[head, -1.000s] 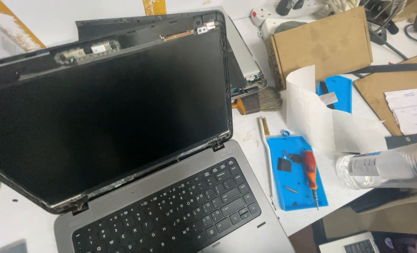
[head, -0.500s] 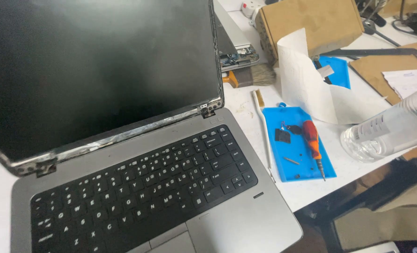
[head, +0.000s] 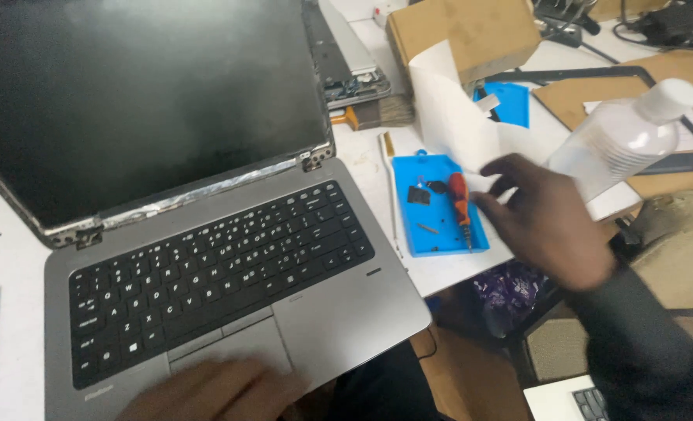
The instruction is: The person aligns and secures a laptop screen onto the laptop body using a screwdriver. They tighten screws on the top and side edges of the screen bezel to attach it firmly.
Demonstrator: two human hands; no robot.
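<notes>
The right hand (head: pixel 545 222) is held with fingers spread and nothing grasped, just beside a red screwdriver (head: pixel 459 204) lying in a blue tray (head: pixel 440 238) right of the laptop (head: pixel 229 265). The left hand (head: pixel 214 390) is laid blurred by the laptop's front edge; its grip cannot be told.

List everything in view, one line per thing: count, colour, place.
laptop: one, grey with black keys and dark screen, left on the white table
tray: one, blue, right of the laptop
screwdriver: one, orange-red, in the tray
paper sheet: one, white, curled behind the tray
brush: one, wooden handle, dark bristles, behind the laptop
cardboard box: one, brown, top centre
bottle: one, clear with white cap, right
left hand: bottom edge, at the laptop's front
right hand: open, beside the tray
</notes>
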